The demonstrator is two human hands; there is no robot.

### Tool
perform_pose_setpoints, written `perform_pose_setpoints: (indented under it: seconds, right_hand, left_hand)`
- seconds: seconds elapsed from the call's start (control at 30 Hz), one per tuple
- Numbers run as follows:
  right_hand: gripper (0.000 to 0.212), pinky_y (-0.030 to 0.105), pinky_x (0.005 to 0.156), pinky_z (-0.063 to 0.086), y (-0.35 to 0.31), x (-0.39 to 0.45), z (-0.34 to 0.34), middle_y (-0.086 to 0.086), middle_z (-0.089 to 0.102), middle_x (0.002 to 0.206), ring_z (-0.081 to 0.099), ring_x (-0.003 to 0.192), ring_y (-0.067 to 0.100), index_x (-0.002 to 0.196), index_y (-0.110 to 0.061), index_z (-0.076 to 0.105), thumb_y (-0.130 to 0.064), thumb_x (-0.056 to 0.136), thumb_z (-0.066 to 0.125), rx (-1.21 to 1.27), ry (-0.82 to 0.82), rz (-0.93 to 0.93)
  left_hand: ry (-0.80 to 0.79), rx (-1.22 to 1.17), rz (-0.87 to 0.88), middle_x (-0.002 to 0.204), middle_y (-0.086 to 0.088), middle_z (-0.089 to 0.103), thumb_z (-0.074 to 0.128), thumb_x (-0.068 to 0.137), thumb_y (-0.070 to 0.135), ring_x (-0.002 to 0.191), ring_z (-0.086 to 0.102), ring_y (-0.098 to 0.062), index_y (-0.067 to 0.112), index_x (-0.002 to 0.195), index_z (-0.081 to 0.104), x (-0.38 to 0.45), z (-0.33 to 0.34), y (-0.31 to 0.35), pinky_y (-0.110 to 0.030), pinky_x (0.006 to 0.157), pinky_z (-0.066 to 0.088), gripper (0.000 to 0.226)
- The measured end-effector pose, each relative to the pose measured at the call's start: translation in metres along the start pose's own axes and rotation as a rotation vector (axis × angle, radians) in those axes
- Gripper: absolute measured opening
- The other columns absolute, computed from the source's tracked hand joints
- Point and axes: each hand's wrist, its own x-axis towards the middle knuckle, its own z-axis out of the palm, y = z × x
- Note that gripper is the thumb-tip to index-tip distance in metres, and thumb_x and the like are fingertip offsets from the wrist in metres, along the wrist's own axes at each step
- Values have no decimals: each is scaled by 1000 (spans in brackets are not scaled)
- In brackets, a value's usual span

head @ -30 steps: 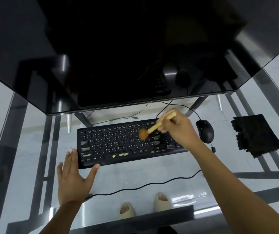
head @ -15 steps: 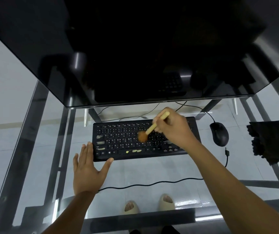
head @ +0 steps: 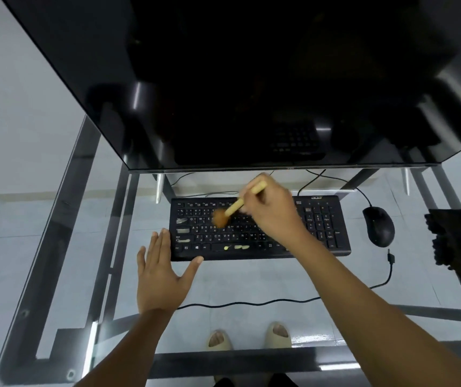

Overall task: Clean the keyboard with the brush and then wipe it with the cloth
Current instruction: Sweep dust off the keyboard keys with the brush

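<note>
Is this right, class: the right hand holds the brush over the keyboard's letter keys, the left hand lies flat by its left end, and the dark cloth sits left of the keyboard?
Not quite. The head view shows the cloth at the far right, beyond the mouse. The rest holds: right hand holds the brush over the keyboard, left hand flat by its left end.

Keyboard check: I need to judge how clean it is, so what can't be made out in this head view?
- keyboard: its right-middle keys are hidden under the right hand and forearm.
- brush: the bristle head is motion-blurred, so contact with the keys is unclear.
- Key legends and fine dust: too small to read.
- cloth: cut off by the right edge.
- left hand: whether its thumb touches the keyboard's front edge is unclear.
</note>
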Motion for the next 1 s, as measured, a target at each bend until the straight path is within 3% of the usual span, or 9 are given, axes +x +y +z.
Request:
perform_pose_setpoints:
  seconds: [0.1,0.2,0.27,0.37,0.5,0.63,0.8,0.9,1.0]
  right_hand:
    - [9,40,53,54,1,-6,18,0,65,66,63,56,15,88,-15,59,-23,93,59,-163,-230,7]
    - [15,12,47,37,-2,-4,22,-15,53,56,56,52,-2,86,-9,58,-21,94,59,-169,143,-96]
    - [15,18,49,46,-7,-7,26,-10,60,58,63,57,2,85,-8,57,-20,94,59,-40,135,-77]
    - [15,37,52,56,-7,-12,39,3,68,66,67,59,15,87,-12,58,-25,93,60,-119,-186,16]
    - [11,16,45,43,-7,6,29,-10,63,62,59,52,3,90,-10,59,-19,95,57,-95,180,-40]
    - [8,41,61,58,-16,19,38,1,69,71,68,66,23,90,-14,60,-19,94,56,-66,-48,35]
    - [7,14,47,41,-25,29,47,-5,65,69,57,52,-1,91,-15,56,-20,95,55,-165,55,-93]
    - [10,35,55,55,-30,32,58,6,67,76,64,59,15,92,-12,57,-21,95,54,-238,-121,-40]
    - [6,38,59,52,-30,35,64,6,63,84,59,65,19,92,-13,55,-17,96,51,-400,29,-225]
  left_hand:
    - [-8,-24,7,157,-5,27,34,83,76,148,12,-16,14,152,20,-2,-1,0,-45,121,7,93]
    - [-19,-63,11,158,-3,26,29,88,71,148,11,-14,16,152,19,-3,-2,2,-41,121,2,85]
    - [-11,-114,12,156,-3,30,26,92,65,147,12,-11,16,152,22,-2,-2,2,-41,121,2,78]
    - [-22,-261,-59,156,-1,31,24,95,62,146,10,-6,18,151,25,4,-10,2,-41,122,4,71]
    - [-5,-354,-40,159,13,6,43,92,58,145,-7,3,23,154,11,12,-24,10,-36,121,2,78]
    - [-77,-387,27,150,23,-8,60,81,61,132,-24,18,28,152,-3,20,-29,17,-37,119,1,101]
    - [-112,-382,12,160,4,13,70,72,63,145,2,-8,22,153,3,23,-25,25,-56,116,20,114]
    - [-106,-385,-7,159,0,19,71,69,63,142,11,-15,20,153,3,21,-22,25,-60,111,27,116]
    - [-97,-381,-16,159,0,21,74,70,59,141,9,-10,18,153,4,21,-20,25,-57,115,22,116]
